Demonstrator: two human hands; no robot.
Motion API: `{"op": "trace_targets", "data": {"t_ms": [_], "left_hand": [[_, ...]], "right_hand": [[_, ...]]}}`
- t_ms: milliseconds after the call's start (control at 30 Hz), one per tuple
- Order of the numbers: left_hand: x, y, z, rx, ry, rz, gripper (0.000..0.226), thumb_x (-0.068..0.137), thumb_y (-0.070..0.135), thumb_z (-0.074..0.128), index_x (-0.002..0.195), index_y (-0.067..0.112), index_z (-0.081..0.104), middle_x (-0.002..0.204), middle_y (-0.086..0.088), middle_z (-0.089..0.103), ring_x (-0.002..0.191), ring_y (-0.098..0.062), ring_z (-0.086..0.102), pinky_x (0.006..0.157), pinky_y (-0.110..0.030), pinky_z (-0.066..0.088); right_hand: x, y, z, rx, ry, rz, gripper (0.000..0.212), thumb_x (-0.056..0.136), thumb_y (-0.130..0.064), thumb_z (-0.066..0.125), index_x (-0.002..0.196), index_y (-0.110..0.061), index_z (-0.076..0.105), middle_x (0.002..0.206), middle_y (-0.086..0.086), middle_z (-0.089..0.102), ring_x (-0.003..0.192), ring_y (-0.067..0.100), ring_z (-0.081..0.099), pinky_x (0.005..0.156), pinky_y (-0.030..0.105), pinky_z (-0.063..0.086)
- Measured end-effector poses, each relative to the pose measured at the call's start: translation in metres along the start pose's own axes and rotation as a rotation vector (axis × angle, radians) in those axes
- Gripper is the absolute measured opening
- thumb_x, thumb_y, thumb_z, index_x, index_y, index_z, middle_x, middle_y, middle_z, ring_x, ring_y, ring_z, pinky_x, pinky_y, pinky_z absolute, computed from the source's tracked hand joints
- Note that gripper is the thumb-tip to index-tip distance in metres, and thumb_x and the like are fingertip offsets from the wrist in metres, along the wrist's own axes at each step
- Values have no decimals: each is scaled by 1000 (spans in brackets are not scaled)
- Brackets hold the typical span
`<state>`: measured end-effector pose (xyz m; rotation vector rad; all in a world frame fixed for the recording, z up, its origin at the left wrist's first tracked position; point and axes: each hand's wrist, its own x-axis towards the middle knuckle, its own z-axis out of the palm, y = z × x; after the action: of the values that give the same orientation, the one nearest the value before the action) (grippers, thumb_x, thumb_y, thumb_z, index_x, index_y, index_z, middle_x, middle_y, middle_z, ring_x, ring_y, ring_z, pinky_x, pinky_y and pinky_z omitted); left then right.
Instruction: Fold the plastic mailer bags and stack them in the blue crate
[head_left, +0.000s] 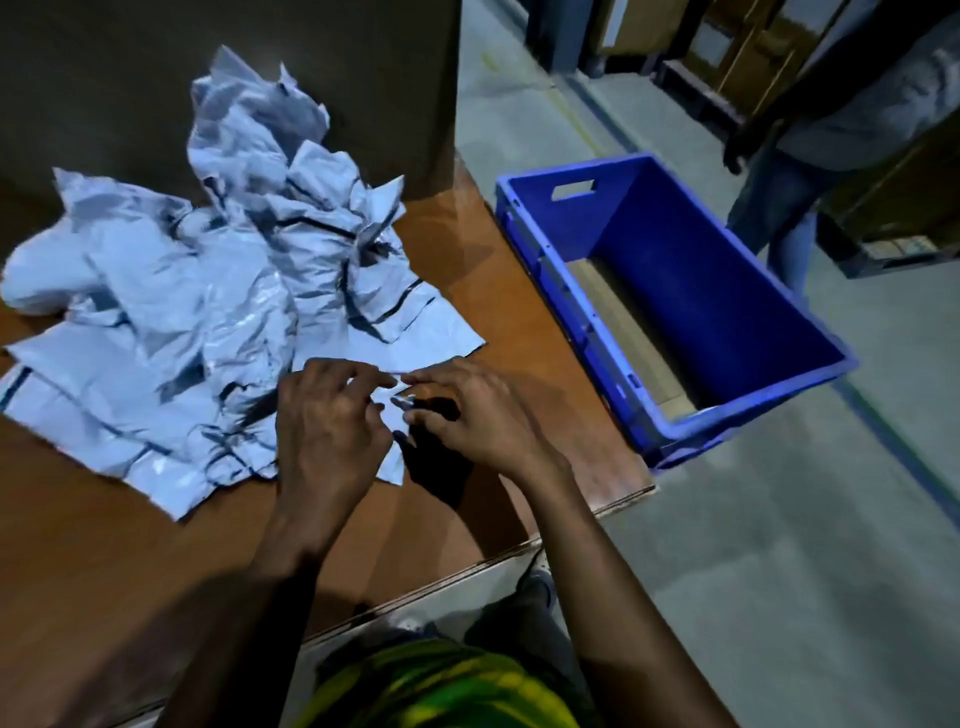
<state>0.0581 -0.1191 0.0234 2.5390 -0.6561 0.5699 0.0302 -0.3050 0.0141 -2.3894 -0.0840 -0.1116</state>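
A crumpled heap of pale grey plastic mailer bags (218, 291) with dark stripes covers the left and middle of the brown table (130, 545). At the heap's near right corner one mailer bag (415, 338) lies flatter. My left hand (332, 431) and my right hand (478, 415) meet over its near edge, fingers curled, pinching the plastic between fingertips. The blue crate (727, 291) stands on the floor to the right of the table, a brown cardboard sheet on its bottom; no bags show inside.
A tall dark panel (260, 62) rises behind the heap. Another person in jeans (779, 208) stands beyond the crate at the upper right. Wooden pallets and boxes (753, 62) line the far side of the grey concrete floor (779, 571).
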Motion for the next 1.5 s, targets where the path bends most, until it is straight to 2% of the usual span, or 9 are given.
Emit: {"op": "trace_targets", "data": {"t_ms": [200,400,667,767,900,1067,1167,1267,1500], "left_hand": [[-31,-28,-1,-21,9,-39,44,75,1,43,102,8,77,105,-11,72,101,-38,62,80,-47,47],[-42,-40,-1,-71,11,9,40,76,-16,64,105,9,76,116,-12,70,110,-37,63,92,-48,46],[-51,-18,13,-127,-56,99,27,100,22,63,123,9,71,138,-9,64,132,-33,57,108,-54,42],[-56,-2,30,-134,-101,125,30,100,21,63,127,10,70,143,-9,62,134,-33,55,109,-53,42],[-59,4,46,-171,-187,87,30,102,24,56,126,12,70,144,-7,61,135,-33,54,108,-51,44],[-36,31,47,-130,-174,68,43,106,23,41,138,3,61,148,-17,56,143,-37,45,119,-54,35],[-27,38,67,-119,-296,84,54,110,30,30,155,5,42,165,-14,35,157,-29,23,127,-48,23],[-33,27,83,-107,-331,93,56,111,31,30,162,6,29,171,-9,20,160,-24,10,128,-47,19],[-51,24,80,-18,-333,111,62,110,31,31,165,8,15,174,-7,7,161,-24,0,130,-46,11]], "right_hand": [[-21,-17,53,-93,-84,-10,94,69,-58,90,149,-29,50,148,4,45,140,26,40,106,47,47],[-20,-12,73,-58,194,-96,39,78,-19,74,116,-13,71,123,8,61,119,31,58,89,46,56],[-49,16,19,-191,449,-174,9,83,-4,79,91,-6,76,93,6,69,88,24,65,73,32,52],[-79,37,-6,-311,494,-96,12,84,-6,79,96,-8,77,97,5,70,91,23,64,76,28,49],[-100,55,-12,-363,362,63,26,81,-2,78,106,-13,78,106,4,69,103,26,64,81,44,55],[-72,24,-8,-278,410,-12,31,94,-14,56,119,-11,75,128,5,69,120,27,63,106,43,48],[-47,23,11,-342,272,91,41,108,-28,44,142,-14,61,150,6,57,145,25,46,127,42,25],[-45,33,27,-411,230,153,47,112,-35,37,152,-14,52,162,6,45,156,24,29,126,25,-9],[-62,42,42,-509,229,143,54,112,-37,38,161,-16,38,170,4,28,161,20,10,131,42,3]]}}
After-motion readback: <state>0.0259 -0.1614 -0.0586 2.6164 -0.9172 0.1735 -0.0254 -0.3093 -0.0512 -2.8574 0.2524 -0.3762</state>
